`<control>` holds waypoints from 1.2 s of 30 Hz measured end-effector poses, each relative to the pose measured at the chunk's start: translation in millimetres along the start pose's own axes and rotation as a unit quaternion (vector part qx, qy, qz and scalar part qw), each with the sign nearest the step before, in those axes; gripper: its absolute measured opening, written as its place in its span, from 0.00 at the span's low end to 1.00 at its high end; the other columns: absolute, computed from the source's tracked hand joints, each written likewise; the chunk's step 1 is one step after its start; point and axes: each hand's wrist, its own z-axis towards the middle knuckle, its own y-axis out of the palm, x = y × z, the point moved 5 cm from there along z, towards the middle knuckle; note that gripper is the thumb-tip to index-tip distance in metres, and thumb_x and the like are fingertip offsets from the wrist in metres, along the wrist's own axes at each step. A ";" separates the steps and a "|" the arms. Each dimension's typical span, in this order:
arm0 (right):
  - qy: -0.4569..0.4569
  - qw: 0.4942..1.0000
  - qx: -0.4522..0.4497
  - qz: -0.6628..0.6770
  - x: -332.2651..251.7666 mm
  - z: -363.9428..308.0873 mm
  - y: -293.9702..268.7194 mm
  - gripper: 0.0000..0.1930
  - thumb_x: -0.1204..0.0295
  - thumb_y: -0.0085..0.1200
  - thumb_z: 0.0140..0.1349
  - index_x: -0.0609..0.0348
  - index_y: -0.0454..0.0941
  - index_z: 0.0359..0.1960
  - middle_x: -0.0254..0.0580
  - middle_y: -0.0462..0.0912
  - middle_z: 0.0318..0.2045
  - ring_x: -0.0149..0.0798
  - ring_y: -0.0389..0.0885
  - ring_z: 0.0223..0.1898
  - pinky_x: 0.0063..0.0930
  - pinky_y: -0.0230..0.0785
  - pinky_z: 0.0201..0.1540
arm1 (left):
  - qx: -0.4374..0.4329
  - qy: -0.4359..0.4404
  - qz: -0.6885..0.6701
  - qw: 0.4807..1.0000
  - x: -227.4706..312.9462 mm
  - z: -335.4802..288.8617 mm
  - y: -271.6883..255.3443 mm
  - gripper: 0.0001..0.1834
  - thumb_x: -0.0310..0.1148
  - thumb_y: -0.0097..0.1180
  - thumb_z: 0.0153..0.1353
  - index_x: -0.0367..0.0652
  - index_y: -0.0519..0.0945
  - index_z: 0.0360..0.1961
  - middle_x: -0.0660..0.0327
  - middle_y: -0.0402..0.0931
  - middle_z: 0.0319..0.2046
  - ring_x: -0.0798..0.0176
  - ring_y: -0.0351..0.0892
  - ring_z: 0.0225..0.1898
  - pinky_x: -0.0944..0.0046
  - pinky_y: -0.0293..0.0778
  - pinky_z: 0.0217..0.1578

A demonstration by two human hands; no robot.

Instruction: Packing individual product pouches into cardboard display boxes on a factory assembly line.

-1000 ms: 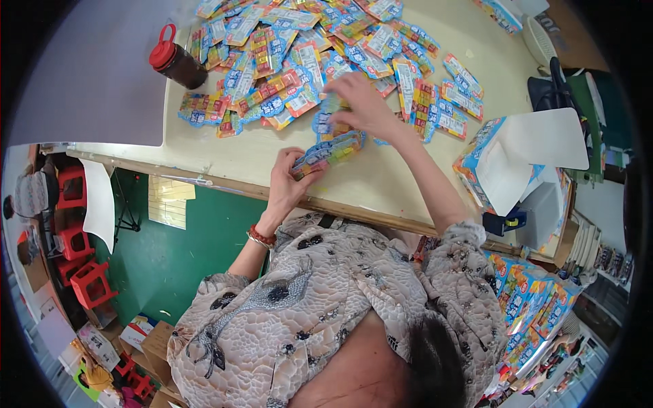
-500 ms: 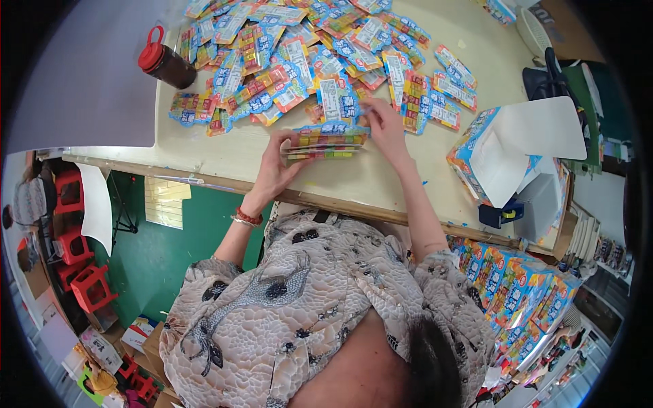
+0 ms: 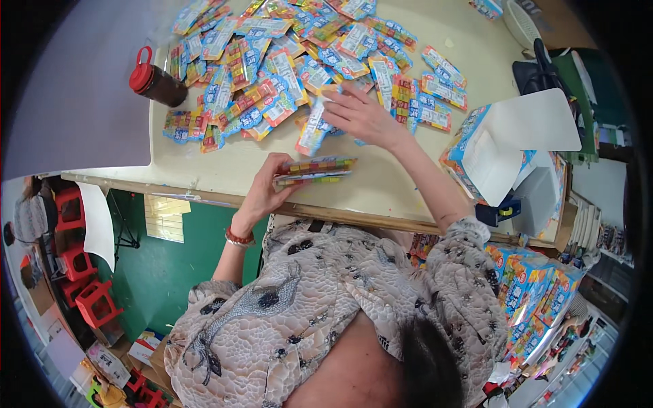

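My left hand (image 3: 264,185) grips a small stack of blister candy packs (image 3: 318,170) by its left end, edge-on above the near part of the table. Rows of coloured pieces show along the stack's side. Further up, my right hand (image 3: 371,121) has its fingers closed on the upper end of a single candy pack (image 3: 313,128), which is tilted with its pale printed side up. The fingertips are slightly blurred and partly cover that pack. Just beyond both hands spreads a loose heap of similar blue, orange and yellow candy packs (image 3: 241,61).
A dark bottle with a red lid (image 3: 160,78) stands left of the heap. On the right, an open display box (image 3: 469,146) has white flaps raised, with a blue tape dispenser (image 3: 498,211) near it. Stacked printed boxes (image 3: 527,285) are below the table's right side.
My right hand has left the stack's right end and taken hold of a pack from the heap's near edge, turning it. My left hand and its stack have shifted slightly left and nearer.
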 end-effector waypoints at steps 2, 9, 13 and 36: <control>0.054 0.997 -0.026 0.053 -11.5 -0.7 -8.6 0.17 0.74 0.52 0.52 0.50 0.76 0.45 0.31 0.79 0.47 0.35 0.74 0.55 0.39 0.58 0.63 | 0.012 0.011 0.015 1.000 0.7 -4.6 4.0 0.30 0.25 0.69 0.50 0.41 0.68 0.53 0.60 0.70 0.48 0.65 0.73 0.50 0.64 0.73 0.50; 0.364 0.779 -0.120 0.496 -35.1 -25.1 13.1 0.10 0.69 0.52 0.62 0.59 0.79 0.42 0.41 0.81 0.42 0.40 0.79 0.43 0.37 0.68 0.49 | 0.104 0.014 -0.011 0.994 3.8 11.2 8.9 0.51 0.24 0.70 0.47 0.45 0.52 0.69 0.51 0.65 0.58 0.57 0.70 0.58 0.60 0.72 0.55; 0.582 0.726 0.106 0.351 8.8 -78.5 4.0 0.19 0.61 0.53 0.63 0.62 0.77 0.49 0.50 0.79 0.47 0.45 0.75 0.49 0.36 0.64 0.53 | -0.032 -0.078 -0.074 0.994 2.5 19.7 15.8 0.47 0.24 0.69 0.49 0.44 0.54 0.68 0.51 0.70 0.53 0.55 0.70 0.59 0.58 0.68 0.58; 0.457 0.759 0.046 0.462 -16.2 -54.4 0.9 0.09 0.72 0.53 0.63 0.62 0.80 0.41 0.40 0.83 0.31 0.35 0.80 0.31 0.26 0.72 0.38 | -0.034 0.032 -0.025 0.999 6.3 10.5 23.2 0.34 0.23 0.69 0.48 0.42 0.66 0.56 0.56 0.68 0.53 0.62 0.73 0.53 0.64 0.73 0.51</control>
